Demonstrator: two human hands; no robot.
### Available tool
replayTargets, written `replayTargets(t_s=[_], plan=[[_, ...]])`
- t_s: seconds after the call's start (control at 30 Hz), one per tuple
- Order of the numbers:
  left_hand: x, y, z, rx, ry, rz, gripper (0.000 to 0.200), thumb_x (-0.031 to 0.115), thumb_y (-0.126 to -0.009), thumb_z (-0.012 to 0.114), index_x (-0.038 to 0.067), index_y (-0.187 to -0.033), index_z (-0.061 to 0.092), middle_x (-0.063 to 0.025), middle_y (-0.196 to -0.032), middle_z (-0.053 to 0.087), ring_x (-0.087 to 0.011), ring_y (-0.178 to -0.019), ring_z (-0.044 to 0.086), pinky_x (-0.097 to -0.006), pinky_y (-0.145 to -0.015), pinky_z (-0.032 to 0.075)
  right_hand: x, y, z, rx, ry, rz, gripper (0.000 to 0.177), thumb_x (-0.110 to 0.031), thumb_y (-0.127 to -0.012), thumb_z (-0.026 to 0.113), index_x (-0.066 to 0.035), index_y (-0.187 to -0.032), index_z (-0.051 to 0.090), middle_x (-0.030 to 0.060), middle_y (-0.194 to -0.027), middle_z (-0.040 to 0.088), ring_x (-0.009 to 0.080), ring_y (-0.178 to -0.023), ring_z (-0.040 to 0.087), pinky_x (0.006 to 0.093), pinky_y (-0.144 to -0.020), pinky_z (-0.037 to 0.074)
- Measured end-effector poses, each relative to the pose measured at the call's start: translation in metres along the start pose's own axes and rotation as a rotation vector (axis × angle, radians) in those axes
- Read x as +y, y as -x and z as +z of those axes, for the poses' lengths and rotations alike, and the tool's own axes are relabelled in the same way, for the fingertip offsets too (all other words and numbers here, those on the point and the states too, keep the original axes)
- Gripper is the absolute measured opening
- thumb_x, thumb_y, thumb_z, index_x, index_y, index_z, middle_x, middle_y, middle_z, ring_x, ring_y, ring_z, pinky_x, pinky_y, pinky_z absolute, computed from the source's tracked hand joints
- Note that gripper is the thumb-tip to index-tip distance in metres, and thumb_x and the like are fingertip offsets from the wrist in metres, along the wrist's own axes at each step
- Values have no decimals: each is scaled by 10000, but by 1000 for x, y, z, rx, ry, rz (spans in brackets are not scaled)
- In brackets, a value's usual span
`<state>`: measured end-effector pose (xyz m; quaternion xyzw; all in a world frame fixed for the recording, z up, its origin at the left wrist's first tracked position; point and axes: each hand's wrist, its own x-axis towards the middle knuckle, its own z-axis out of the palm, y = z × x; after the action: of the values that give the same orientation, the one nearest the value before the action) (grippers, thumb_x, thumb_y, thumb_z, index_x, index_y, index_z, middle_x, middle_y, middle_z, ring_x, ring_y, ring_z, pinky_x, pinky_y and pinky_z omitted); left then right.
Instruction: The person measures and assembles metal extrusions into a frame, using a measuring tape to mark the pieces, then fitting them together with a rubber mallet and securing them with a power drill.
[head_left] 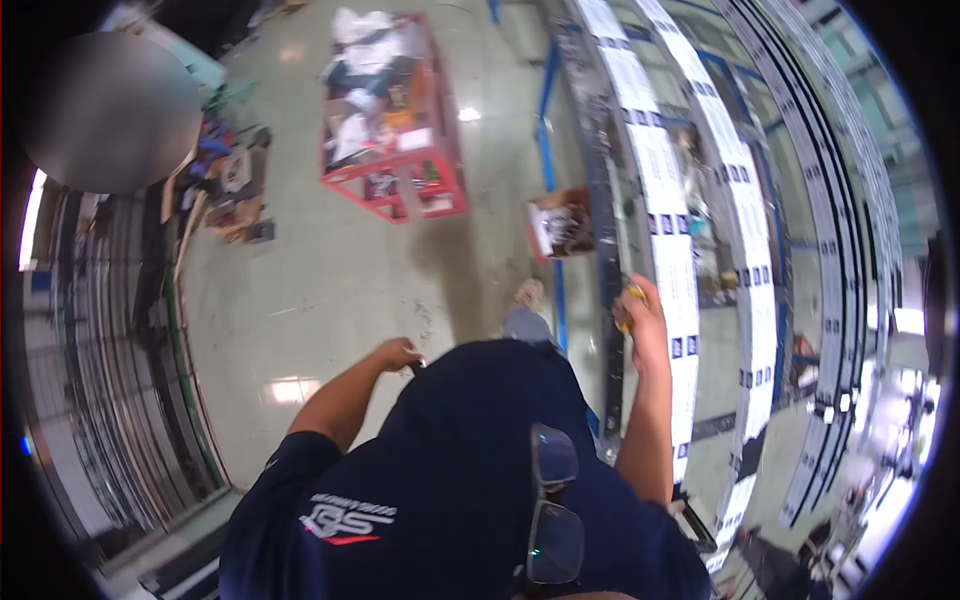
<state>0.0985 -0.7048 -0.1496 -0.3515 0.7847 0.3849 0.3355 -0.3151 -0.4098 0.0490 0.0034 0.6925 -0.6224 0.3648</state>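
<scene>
My right hand (pixel 645 312) is closed around a small yellow and dark object (pixel 629 308), beside the long white labelled profiles (pixel 677 300) that lie on a rack. What the object is cannot be made out. My left hand (pixel 399 354) hangs low at my other side, its fingers curled, near the edge of my dark shirt (pixel 470 430). Something small and dark shows just below those fingers, too small to name. Sunglasses (pixel 555 505) hang on the front of the shirt.
A red cart (pixel 447 130) loaded with wrapped items stands ahead. An open cardboard box (pixel 562 225) sits beside the blue-framed rack (pixel 606 200). Long bars (pixel 110 350) are stacked at the left. Mixed materials (pixel 240 185) lie on the floor at the upper left.
</scene>
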Motion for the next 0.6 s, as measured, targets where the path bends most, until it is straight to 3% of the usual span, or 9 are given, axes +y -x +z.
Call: replayTargets(t_s=[0.03,0.07,0.1,0.17,0.2,0.27,0.4,0.43,0.6], plan=[[-7,-3,-16,170,-58,-9,552,558,-859,679,15,-932,746,-210,-1037,715,-358,-956,679,-431,-856,528,-15,-19,2,29,131,28,455,-172,-936,623,-87,-1367,503,65,-972,607,157,-792,587,287,-665,473],[-11,-15,-42,159,7,7,530,522,-886,669,16,-1036,726,-214,-1150,685,-361,-1035,659,-406,-907,521,-29,-40,4,37,264,54,474,-180,-930,639,-70,-1371,504,79,-1015,627,180,-843,606,305,-719,498],[0,-21,-73,177,88,12,516,485,-909,655,4,-1087,706,-207,-1124,698,-364,-1028,663,-398,-913,520,-35,-61,4,43,268,64,474,-180,-930,639,-70,-1371,504,79,-1015,627,180,-843,606,305,-719,498],[25,-32,-124,263,267,-93,489,446,-917,658,-6,-1103,687,-183,-1086,713,-329,-1007,676,-398,-904,524,-43,-104,14,131,515,-261,527,-255,-914,681,-19,-1360,529,170,-1151,667,263,-1065,637,336,-935,489],[21,-52,-139,394,330,-42,470,435,-920,657,2,-1098,688,-175,-1071,717,-312,-991,682,-404,-892,527,-57,-117,19,154,552,-233,566,-273,-909,684,17,-1367,523,232,-1246,649,331,-1178,615,370,-1020,453],[39,-75,-167,530,364,-62,449,421,-921,661,16,-1113,685,-162,-1056,722,-275,-973,689,-406,-868,536,-92,-129,29,230,637,-217,609,-305,-871,715,21,-1353,537,263,-1251,631,378,-1189,606,395,-1022,460],[50,-151,-183,347,443,47,428,412,-906,693,38,-1116,695,-147,-1004,723,-263,-951,690,-400,-862,539,-92,-184,14,532,979,-587,639,-325,-783,795,-24,-1304,579,242,-1032,644,425,-970,607,501,-877,476],[57,-159,-188,306,333,103,433,418,-905,697,41,-1118,702,-165,-1016,725,-292,-963,690,-409,-873,538,-99,-187,14,558,1048,-477,672,-307,-752,813,-35,-1315,570,236,-1115,647,431,-1035,603,499,-941,468],[77,-215,-242,-111,-41,242,566,535,-877,680,48,-1166,695,-183,-1057,727,-323,-996,697,-398,-889,539,-87,-199,12,709,1172,-277,736,-356,-744,826,-72,-1362,544,223,-1191,597,429,-1086,561,527,-953,447]])
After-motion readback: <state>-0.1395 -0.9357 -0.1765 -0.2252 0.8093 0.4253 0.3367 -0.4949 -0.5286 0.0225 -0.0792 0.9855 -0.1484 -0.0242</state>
